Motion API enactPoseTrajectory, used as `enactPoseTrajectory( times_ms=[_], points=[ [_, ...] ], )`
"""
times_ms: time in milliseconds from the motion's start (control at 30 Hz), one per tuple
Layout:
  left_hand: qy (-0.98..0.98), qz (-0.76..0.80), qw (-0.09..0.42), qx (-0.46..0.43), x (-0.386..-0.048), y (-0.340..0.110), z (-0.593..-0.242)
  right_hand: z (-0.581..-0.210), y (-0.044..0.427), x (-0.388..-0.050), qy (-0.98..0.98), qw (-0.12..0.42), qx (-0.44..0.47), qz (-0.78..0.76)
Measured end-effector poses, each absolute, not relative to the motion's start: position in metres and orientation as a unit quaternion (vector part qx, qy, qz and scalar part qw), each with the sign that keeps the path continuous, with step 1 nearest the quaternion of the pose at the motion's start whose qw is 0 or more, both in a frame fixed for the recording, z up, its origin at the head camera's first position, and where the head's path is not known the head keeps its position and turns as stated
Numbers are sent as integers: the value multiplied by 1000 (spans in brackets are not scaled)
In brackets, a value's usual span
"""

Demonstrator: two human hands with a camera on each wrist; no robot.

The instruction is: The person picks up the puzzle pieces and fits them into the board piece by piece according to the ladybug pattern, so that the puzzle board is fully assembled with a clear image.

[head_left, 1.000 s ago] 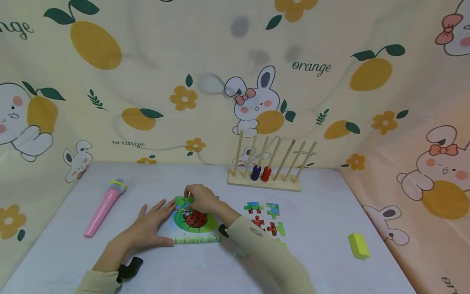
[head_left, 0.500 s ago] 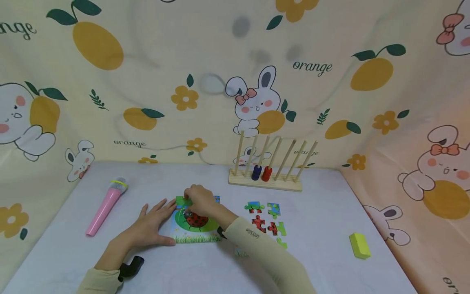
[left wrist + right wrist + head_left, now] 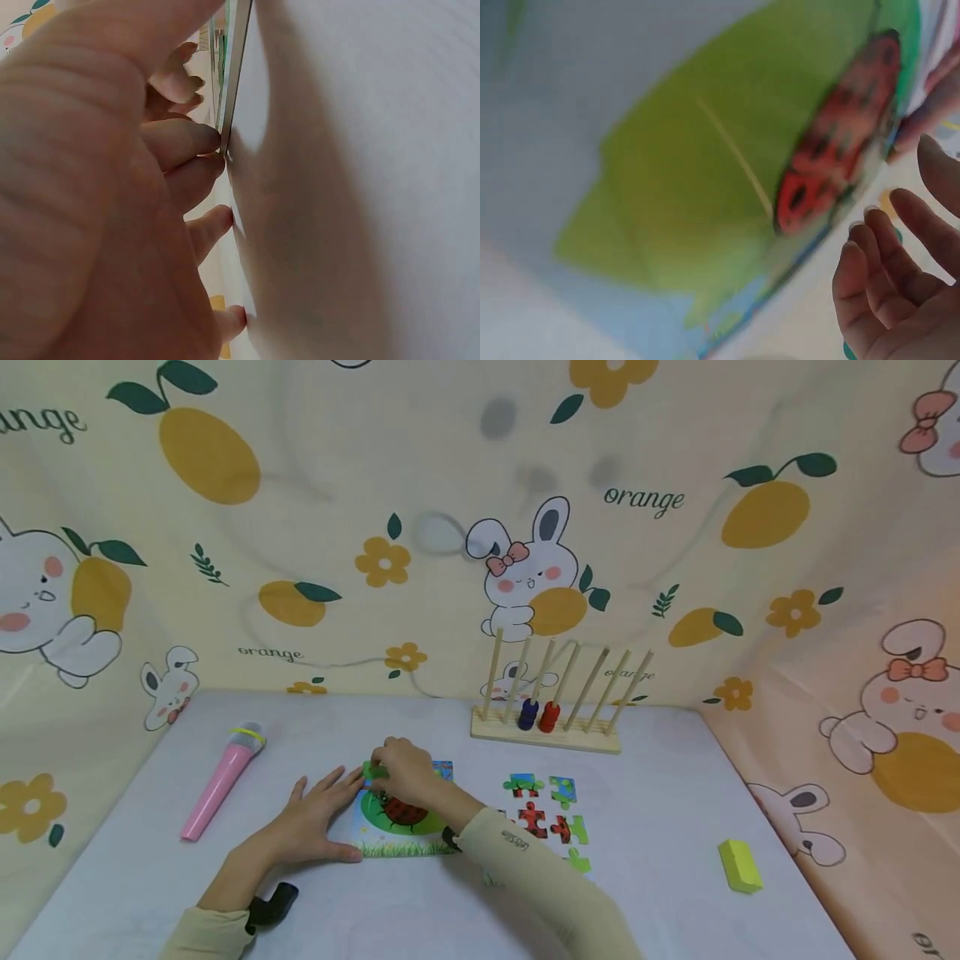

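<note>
A ladybug picture puzzle board [image 3: 405, 850] lies flat on the white table. My left hand [image 3: 311, 822] spreads its fingers along the board's left edge, with fingertips at the upper left corner and the thumb at the lower left. The left wrist view has this hand [image 3: 112, 180] against the thin board edge. At the top left of the board my right hand [image 3: 408, 772] pinches a green puzzle piece [image 3: 375, 771], its fingers partly hiding it. In the right wrist view, that hand [image 3: 900, 285] has curved fingers beside the ladybug picture [image 3: 832, 142]; the piece is not visible there.
Several loose puzzle pieces [image 3: 532, 818] lie right of the board, some partly under the right forearm. A wooden peg rack [image 3: 547, 742] with blue and red beads stands behind. A pink toy microphone [image 3: 217, 793] lies left, a yellow-green block [image 3: 740, 866] far right.
The head view has shifted slightly. My right fingers have moved a little left over the board's top left, with the green piece; my left hand keeps its place at the edge.
</note>
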State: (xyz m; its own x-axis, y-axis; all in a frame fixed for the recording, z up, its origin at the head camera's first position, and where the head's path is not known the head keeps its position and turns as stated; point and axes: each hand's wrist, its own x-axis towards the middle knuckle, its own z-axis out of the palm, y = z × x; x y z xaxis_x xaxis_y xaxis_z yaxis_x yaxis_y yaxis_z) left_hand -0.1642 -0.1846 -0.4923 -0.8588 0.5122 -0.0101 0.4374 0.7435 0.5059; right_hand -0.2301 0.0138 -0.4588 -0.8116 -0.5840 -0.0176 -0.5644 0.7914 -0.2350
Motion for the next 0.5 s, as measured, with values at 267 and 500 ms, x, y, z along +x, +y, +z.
enactPoseTrajectory(
  times_ms=[267,500],
  points=[
    [933,244,80,251,-165,-185,-493,-439,34,-212,917,80,-391,-2],
    [934,242,86,249,-165,-184,-492,-435,50,-192,902,172,-393,50]
  ],
)
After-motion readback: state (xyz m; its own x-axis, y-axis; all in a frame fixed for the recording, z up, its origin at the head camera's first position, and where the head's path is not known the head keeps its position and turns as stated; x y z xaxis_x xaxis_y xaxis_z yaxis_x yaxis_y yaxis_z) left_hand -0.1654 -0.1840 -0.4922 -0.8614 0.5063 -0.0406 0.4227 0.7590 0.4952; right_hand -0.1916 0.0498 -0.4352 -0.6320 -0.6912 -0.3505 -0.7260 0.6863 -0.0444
